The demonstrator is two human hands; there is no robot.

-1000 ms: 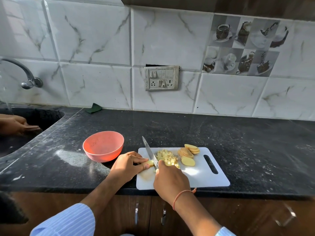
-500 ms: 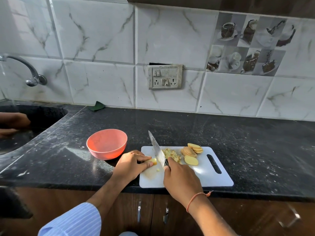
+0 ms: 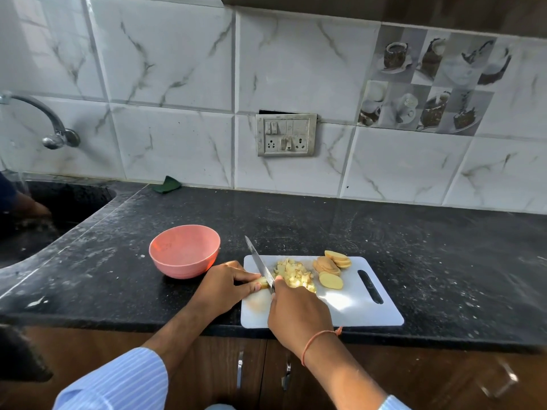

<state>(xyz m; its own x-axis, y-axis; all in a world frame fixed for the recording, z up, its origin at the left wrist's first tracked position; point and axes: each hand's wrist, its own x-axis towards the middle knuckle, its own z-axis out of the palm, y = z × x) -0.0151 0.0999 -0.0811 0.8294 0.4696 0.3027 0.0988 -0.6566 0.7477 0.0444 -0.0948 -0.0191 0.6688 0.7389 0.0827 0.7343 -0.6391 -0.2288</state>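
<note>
As right hand (image 3: pixel 299 315) holds, knife (image 3: pixel 260 263) points away-left

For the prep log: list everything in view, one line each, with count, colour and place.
counter: one, black, below the tiled wall
cutting board: one, white, counter's front edge
potato piece: one, pale yellow, board's left part
knife: one, steel, blade on the potato piece
diced potato: one pile, pale yellow, mid-board
potato slices: several, yellow, right of the pile
bowl: one, pink, left of the board
scrub pad: one, green, against the wall
switch plate: one, off-white, on the wall
tap: one, metal, far left
sink: one, dark, under the tap
left hand: one, pinching the potato piece
right hand: one, gripping the knife
</note>
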